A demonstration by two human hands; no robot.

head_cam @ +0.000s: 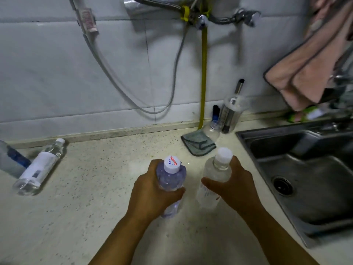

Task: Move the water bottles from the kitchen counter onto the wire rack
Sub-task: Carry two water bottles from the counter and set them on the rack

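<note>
Four water bottles noted. A purple-tinted bottle [171,185] with printed white cap stands upright, gripped at mid-body. Just beside it, a clear bottle [214,177] with plain white cap, also upright and gripped. A white-labelled bottle [39,167] lies on its side at far left of the speckled surface [95,188], touching a blue-labelled bottle [11,159], partly out of frame.
</note>
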